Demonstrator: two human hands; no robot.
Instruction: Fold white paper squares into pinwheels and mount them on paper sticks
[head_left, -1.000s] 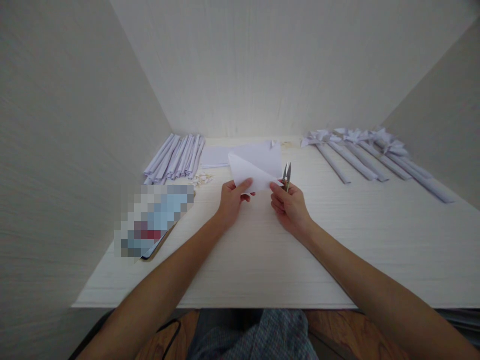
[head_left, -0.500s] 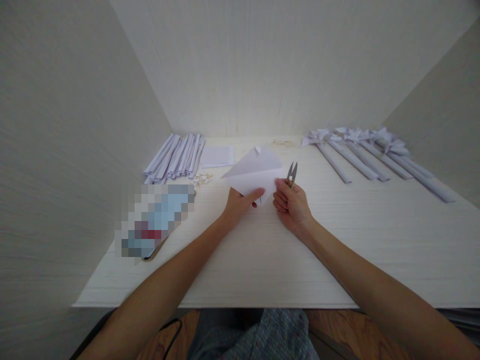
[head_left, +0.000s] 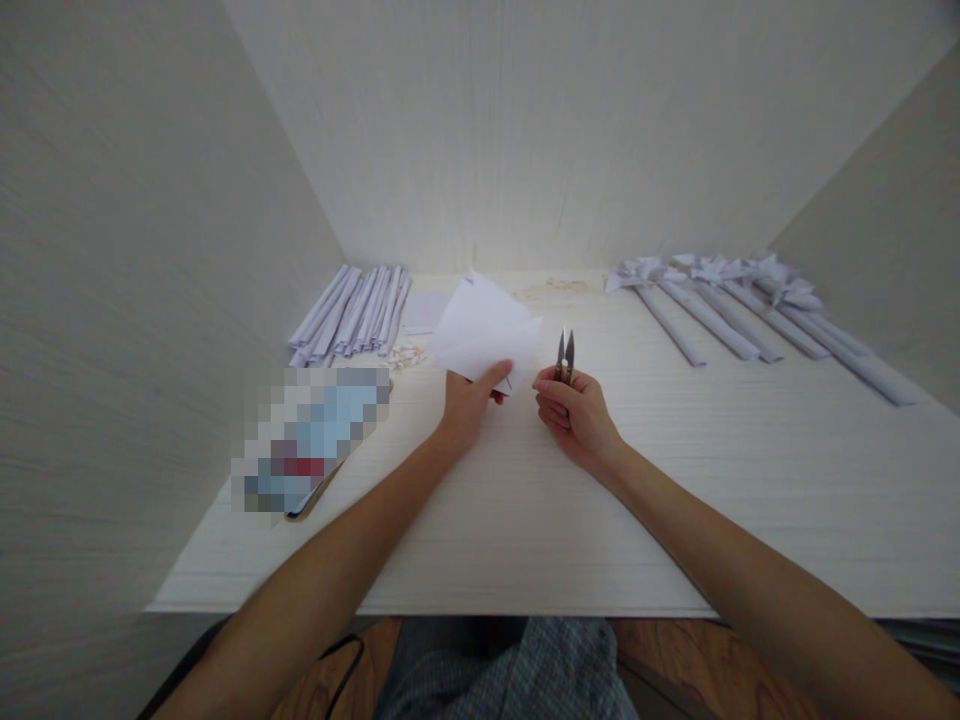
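A white sheet of paper (head_left: 484,325) is pinched by its near corner in my left hand (head_left: 471,405), thumb on top and fingers underneath. A short dark slit or line shows beside the thumb. My right hand (head_left: 574,410) is closed around small thread snips (head_left: 565,350), whose two pointed blades stick up slightly apart. The snips are to the right of the paper and do not touch it. Part of the snips' handle is hidden in the palm.
Rolled paper sticks (head_left: 352,310) lie at the back left, near stacked paper squares (head_left: 424,310) and small scraps (head_left: 405,357). Several paper pinwheels on sticks (head_left: 720,300) lie at the back right. A blurred-out phone-like object (head_left: 322,440) is on the left. Walls enclose the white table (head_left: 540,540).
The paper has turned and shifted left with my left hand. My right hand has let go of the paper's edge, and the snips have moved slightly left and stand more upright.
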